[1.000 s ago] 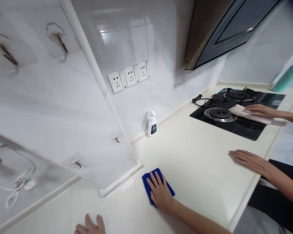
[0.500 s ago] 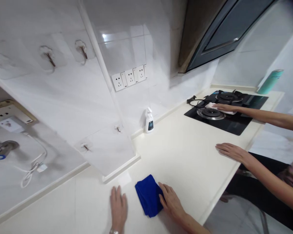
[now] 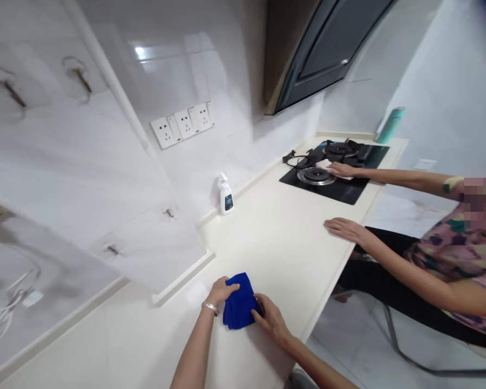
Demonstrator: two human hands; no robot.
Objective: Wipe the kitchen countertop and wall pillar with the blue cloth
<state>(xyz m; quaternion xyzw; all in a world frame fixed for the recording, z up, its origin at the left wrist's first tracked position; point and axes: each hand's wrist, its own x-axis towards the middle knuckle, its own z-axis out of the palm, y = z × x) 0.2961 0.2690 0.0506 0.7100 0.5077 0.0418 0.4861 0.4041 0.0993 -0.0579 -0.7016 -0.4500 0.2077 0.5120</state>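
Observation:
A folded blue microfibre cloth [image 3: 238,305] lies on the cream countertop [image 3: 275,254], near the inner corner. My left hand [image 3: 223,292], with a silver bracelet at the wrist, grips its upper left edge. My right hand [image 3: 270,319] presses on its right edge, and the cloth's middle shows between them. Further along the counter, a co-worker's hand [image 3: 340,170] rests on a pale pink cloth [image 3: 326,166] on a black gas hob [image 3: 344,189]. That person's other hand [image 3: 344,229] lies flat on the counter.
A white spray bottle [image 3: 225,195] stands against the backsplash beside a row of wall sockets [image 3: 182,124]. A teal flask [image 3: 391,125] stands behind the hob, under a dark range hood [image 3: 328,43]. The co-worker sits at the counter's right edge. Adhesive hooks dot the white wall panels.
My left hand has moved from the counter onto the cloth, and both hands now hold it. The cloth looks more tightly folded. The view has swung, bringing the co-worker's torso into sight.

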